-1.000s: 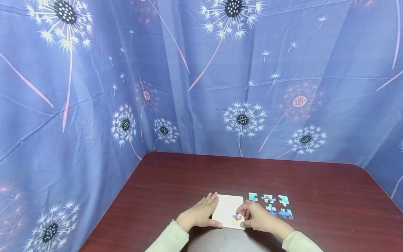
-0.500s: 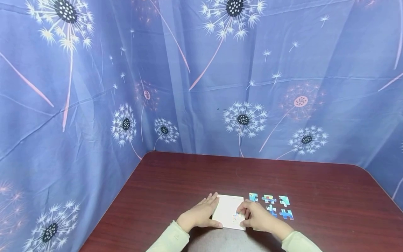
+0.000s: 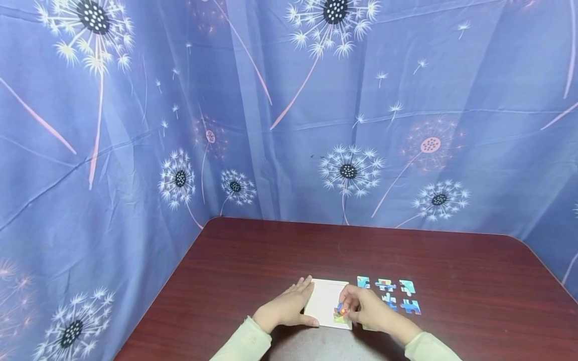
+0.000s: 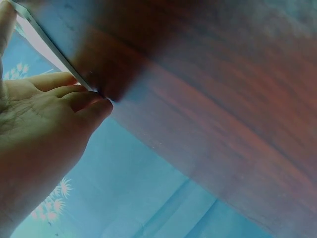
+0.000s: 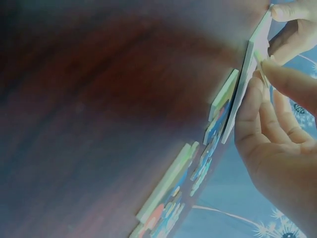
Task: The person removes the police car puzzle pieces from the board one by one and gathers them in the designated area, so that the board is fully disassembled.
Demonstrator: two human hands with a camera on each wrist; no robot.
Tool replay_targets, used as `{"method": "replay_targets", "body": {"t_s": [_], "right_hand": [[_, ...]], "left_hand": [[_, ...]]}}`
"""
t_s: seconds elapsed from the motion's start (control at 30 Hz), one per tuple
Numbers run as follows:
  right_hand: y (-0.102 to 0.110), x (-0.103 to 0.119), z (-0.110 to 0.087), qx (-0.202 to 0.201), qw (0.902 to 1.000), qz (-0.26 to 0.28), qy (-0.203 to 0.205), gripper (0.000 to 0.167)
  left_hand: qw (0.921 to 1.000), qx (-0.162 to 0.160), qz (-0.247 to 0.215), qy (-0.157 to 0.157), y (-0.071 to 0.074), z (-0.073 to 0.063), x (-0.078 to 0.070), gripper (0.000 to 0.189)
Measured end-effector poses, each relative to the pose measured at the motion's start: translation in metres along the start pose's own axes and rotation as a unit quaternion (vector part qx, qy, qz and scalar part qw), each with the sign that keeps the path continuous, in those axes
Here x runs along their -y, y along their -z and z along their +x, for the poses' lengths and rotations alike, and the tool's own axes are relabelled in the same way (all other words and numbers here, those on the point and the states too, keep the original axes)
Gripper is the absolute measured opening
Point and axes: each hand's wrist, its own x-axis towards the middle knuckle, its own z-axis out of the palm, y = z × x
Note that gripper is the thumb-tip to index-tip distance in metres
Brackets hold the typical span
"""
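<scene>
A small white puzzle board (image 3: 320, 301) lies on the dark red table. My left hand (image 3: 291, 303) rests along its left side with fingers stretched out, thumb at the near edge. At the board's lower right corner, my right hand (image 3: 368, 308) pinches a colourful jigsaw piece (image 3: 338, 317) with thumb and fingers. In the right wrist view that piece (image 5: 260, 68) appears as a thin tilted slab over the board (image 5: 242, 84). The fingers cover part of the piece in the head view.
Several loose jigsaw pieces (image 3: 410, 306) lie on the table right of the board, in rough rows. Part of a piece (image 3: 370, 329) shows under the right hand. A blue dandelion-print curtain (image 3: 289, 165) hangs behind and left of the table (image 3: 271, 245).
The right thumb has lifted off the board's near right corner and moved up beside the piece. More of the piece's colours show, and a piece edge appears below the right hand. Left hand stays put.
</scene>
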Motion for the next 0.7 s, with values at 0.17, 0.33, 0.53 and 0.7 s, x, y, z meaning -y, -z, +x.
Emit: {"method": "replay_targets", "body": {"t_s": [0.17, 0.33, 0.53, 0.7], "right_hand": [[0.002, 0.000, -0.001, 0.003, 0.9997, 0.025, -0.009, 0.021], [0.008, 0.001, -0.002, -0.003, 0.9992, 0.039, 0.000, 0.018], [0.021, -0.001, -0.009, -0.007, 0.9990, 0.039, -0.018, 0.015], [0.036, -0.005, -0.017, -0.020, 0.9986, 0.043, -0.026, 0.014]], "left_hand": [[1.0000, 0.001, 0.001, -0.003, -0.001, 0.001, 0.001, 0.095], [1.0000, 0.002, -0.001, -0.003, -0.002, 0.001, 0.002, 0.094], [1.0000, 0.005, -0.006, -0.003, -0.002, 0.000, 0.001, 0.094], [0.9999, 0.004, -0.006, -0.007, -0.001, 0.000, 0.002, 0.094]]}}
